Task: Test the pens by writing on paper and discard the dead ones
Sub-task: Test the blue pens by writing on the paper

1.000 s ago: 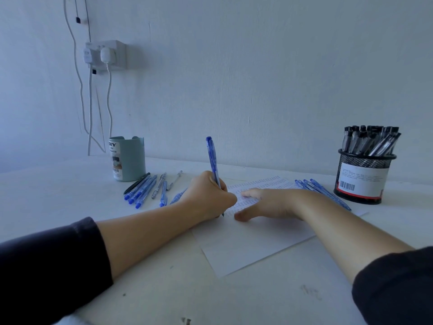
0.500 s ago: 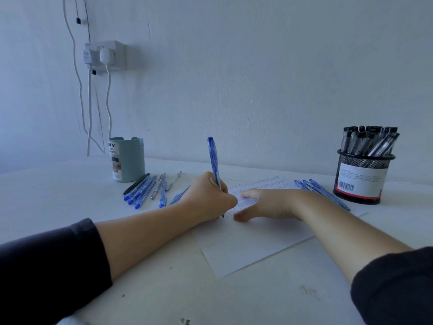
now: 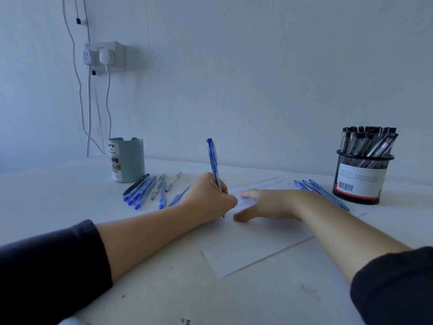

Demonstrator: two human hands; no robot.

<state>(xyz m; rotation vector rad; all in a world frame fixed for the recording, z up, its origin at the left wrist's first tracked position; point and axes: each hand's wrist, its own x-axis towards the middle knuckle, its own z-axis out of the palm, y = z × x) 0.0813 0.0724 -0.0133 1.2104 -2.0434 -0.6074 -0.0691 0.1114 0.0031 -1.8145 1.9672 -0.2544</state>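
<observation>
- One sheet of paper (image 3: 253, 249) lies on the white table (image 3: 70, 202), rows of marks across its far part.
- Left of the paper: about eight loose pens (image 3: 140, 192), mostly blue, near one pale green holder (image 3: 127, 159).
- Right of the paper: several blue pens (image 3: 328, 195) and one black mesh cup (image 3: 362, 181) packed with dark pens.
- Left hand (image 3: 208, 198) clamps one blue pen (image 3: 213, 160), tip on the paper.
- Right hand (image 3: 269, 204) presses flat on the paper, fingers straight.

a wall socket (image 3: 106, 56) with plugged white cables (image 3: 108, 99) above the table (image 3: 164, 289).
</observation>
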